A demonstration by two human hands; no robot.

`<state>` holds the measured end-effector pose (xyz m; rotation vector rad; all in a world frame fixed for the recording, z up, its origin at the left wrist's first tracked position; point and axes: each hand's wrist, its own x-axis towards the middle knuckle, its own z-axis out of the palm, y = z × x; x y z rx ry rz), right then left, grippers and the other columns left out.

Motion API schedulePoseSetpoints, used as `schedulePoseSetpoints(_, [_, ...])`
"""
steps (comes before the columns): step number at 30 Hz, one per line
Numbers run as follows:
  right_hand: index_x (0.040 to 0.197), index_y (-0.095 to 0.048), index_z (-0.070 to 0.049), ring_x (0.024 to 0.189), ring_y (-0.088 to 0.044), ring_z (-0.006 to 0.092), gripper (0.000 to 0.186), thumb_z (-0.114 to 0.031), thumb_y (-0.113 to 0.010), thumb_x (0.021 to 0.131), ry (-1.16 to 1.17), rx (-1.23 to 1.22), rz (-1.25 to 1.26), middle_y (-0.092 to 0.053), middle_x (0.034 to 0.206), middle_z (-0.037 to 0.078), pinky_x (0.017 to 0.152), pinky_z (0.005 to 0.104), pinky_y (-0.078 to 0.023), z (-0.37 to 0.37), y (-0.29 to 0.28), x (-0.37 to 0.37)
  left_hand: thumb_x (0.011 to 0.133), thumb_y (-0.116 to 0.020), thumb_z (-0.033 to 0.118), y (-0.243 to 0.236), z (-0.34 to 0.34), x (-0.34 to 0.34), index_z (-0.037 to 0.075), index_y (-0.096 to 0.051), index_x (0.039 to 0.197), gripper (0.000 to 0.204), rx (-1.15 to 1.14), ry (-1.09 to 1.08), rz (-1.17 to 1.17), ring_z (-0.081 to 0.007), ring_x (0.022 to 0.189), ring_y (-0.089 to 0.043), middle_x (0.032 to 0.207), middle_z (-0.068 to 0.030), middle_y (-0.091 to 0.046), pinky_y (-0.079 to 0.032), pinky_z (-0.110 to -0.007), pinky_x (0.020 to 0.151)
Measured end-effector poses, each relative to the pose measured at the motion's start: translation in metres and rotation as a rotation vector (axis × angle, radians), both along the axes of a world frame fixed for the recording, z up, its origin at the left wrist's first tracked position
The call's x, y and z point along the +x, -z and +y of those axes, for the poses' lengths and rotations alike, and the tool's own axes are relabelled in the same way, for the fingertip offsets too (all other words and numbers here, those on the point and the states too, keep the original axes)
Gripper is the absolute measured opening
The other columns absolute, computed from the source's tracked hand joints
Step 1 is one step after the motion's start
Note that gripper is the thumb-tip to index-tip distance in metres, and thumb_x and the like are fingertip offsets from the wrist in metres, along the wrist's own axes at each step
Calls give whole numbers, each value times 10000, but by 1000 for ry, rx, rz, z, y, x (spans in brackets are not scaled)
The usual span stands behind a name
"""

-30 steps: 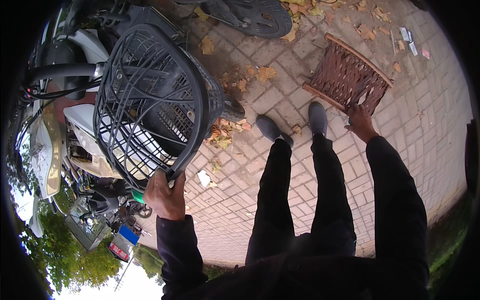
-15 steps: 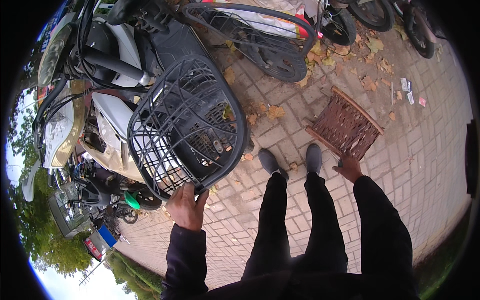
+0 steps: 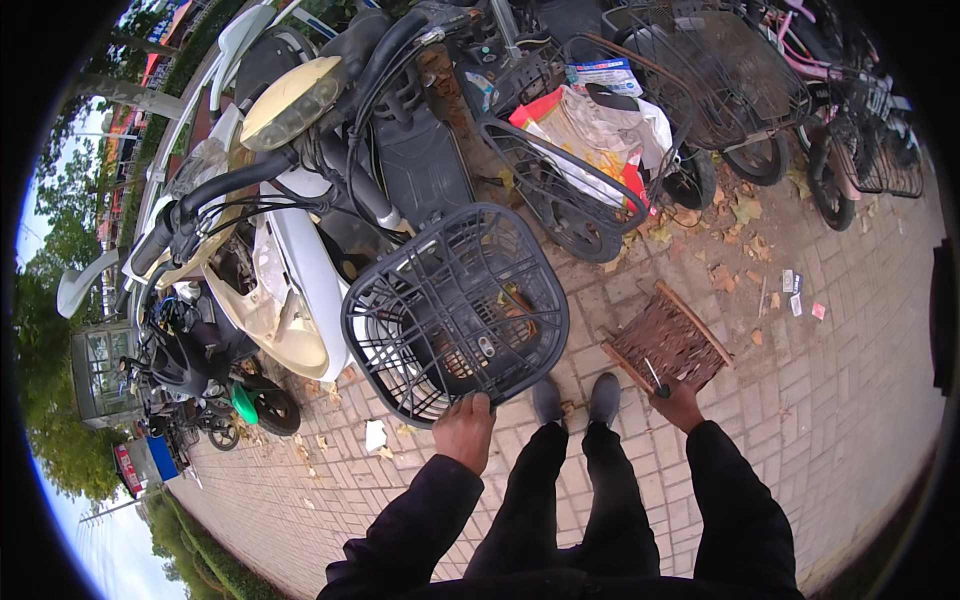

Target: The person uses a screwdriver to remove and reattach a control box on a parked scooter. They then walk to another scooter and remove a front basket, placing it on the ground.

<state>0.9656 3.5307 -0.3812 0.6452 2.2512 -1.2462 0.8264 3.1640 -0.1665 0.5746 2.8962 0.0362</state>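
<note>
My left hand (image 3: 465,433) is closed on the near rim of a black plastic bicycle basket (image 3: 400,408), thumb and fingers curled over the edge. The basket faces up on the scooter side, and its slatted walls and grid floor show, with a dry leaf seen through it. Lower right, my right hand (image 3: 678,404) is wrapped around a screwdriver (image 3: 652,376), whose thin metal shaft points up and away to the left. Behind that hand, on the paving, stands a low stool (image 3: 672,345) with a woven brown seat and wooden rails; I cannot tell whether the hand touches it.
A worn scooter (image 3: 290,300) with cream and white panels stands left of the basket. Beyond, another basket (image 3: 640,212) holds a red and white bag (image 3: 590,135). Parked bicycles (image 3: 850,165) line the far right. Fallen leaves and small cards (image 3: 791,280) lie on the brick paving (image 3: 820,400).
My view has tilted up, showing more of the parked bikes. The basket and my left hand now appear farther right. The screwdriver's shaft has come into sight at my right hand.
</note>
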Motion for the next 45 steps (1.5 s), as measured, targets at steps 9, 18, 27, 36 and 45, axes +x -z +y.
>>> schedulePoseSetpoints(9, [956, -634, -44, 631, -572, 83, 149, -113, -726, 862, 478, -398, -47, -585, 732, -13, 557, 274, -508, -9, -68, -5, 840, -629, 74, 9, 18, -1, 93, -527, 915, 128, -18, 113, 2, -265, 746, -704, 843, -73, -631, -564, -355, 648])
schedulePoseSetpoints(18, [966, -585, -48, 632, -571, 110, 183, -116, -729, 876, 472, -479, 27, -518, 766, -2, 589, 305, -586, -59, -114, -8, 876, -590, 134, 27, 66, -4, -47, -552, 1297, 459, 17, 112, 13, -237, 929, -686, 1033, -105, -641, -557, -348, 753])
schedulePoseSetpoints(27, [1037, -619, 0, 618, -636, 178, 230, -128, -726, 879, 572, -520, -13, -613, 818, 67, 574, 343, -608, -52, -138, -24, 838, -703, 181, -109, 46, -52, 66, -594, 1322, 509, 404, 410, 130, -314, 1337, -522, 1401, -125, -571, -453, -462, 1050])
schedulePoseSetpoints(36, [1078, -624, -14, 634, -665, 213, 253, -136, -709, 873, 623, -627, -61, -632, 822, 82, 608, 390, -633, -46, -152, -3, 1034, -611, 254, -208, -96, -113, -10, -617, 1264, 350, 1418, -805, 136, -207, 1059, -665, 1214, -123, -684, -510, -329, 933])
schedulePoseSetpoints(45, [1056, -654, -71, 657, -659, 195, 199, -168, -680, 883, 759, -705, 18, -620, 785, 47, 651, 388, -622, -70, -187, -23, 1059, -462, 480, -266, -116, -242, -26, -443, 1480, 659, 1881, -193, -49, -316, 1239, -591, 1328, -209, -615, -398, -471, 1131])
